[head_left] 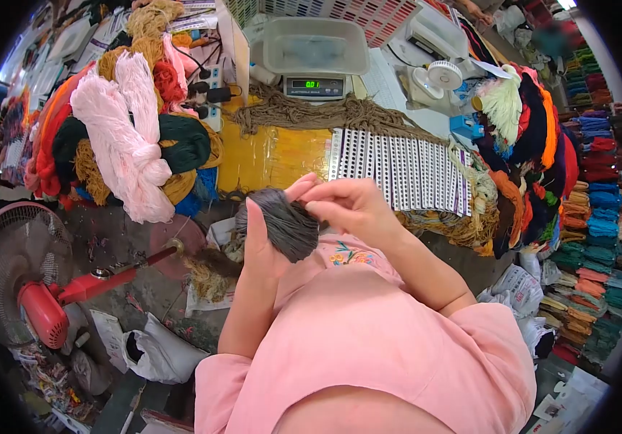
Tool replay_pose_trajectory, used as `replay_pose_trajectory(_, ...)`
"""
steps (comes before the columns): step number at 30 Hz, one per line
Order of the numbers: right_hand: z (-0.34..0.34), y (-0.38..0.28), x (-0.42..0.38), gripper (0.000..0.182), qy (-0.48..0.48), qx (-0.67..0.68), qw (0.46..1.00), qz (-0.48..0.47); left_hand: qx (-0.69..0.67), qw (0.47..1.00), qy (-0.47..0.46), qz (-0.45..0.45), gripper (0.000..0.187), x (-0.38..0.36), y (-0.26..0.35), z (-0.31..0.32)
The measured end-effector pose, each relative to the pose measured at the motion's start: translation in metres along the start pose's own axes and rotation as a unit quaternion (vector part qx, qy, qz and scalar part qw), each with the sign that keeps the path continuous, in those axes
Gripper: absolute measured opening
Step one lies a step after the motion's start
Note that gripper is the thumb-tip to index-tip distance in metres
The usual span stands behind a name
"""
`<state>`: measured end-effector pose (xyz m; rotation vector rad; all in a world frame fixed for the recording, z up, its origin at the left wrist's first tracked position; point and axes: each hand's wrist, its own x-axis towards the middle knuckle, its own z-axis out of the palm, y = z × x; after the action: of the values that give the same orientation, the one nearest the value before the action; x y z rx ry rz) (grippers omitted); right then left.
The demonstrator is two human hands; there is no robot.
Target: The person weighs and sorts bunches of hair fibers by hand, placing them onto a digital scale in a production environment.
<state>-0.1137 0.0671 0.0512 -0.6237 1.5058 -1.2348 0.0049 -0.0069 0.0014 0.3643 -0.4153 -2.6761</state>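
A thick bundle of dark grey yarn lies across the palm of my left hand, in front of my chest. My left thumb points up along one side of it, and the fingertips show beyond its far edge. At the bundle's upper right, my right hand has thumb and forefinger pinched together on the yarn; the exact strand between them is too small to make out. Just beyond my hands is the table edge, with a row of white punched cards lying to the right.
Pink skeins hang over a pile of yarn at left. Brown yarn stretches across the table before a digital scale carrying a plastic tub. A red fan stands lower left. More yarn is heaped at right.
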Motion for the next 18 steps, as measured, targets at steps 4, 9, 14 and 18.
replay_pose_trajectory(4,0.014,0.010,0.010,0.009,-0.056,0.045,0.997,0.017,0.036,0.997,-0.075,0.001,0.082,-0.005,0.004,-0.001)
replay_pose_trajectory(9,0.014,0.008,0.013,0.007,-0.068,0.178,0.982,-0.008,0.029,0.997,0.009,0.074,0.074,-0.014,0.000,0.002)
replay_pose_trajectory(14,0.014,0.010,0.016,0.005,-0.082,0.286,0.952,0.065,0.020,0.996,-0.033,0.077,0.074,-0.018,-0.003,-0.018)
replay_pose_trajectory(18,0.021,0.012,0.015,0.005,-0.068,0.187,0.978,0.057,0.050,0.996,-0.029,0.066,0.074,-0.018,-0.005,-0.017)
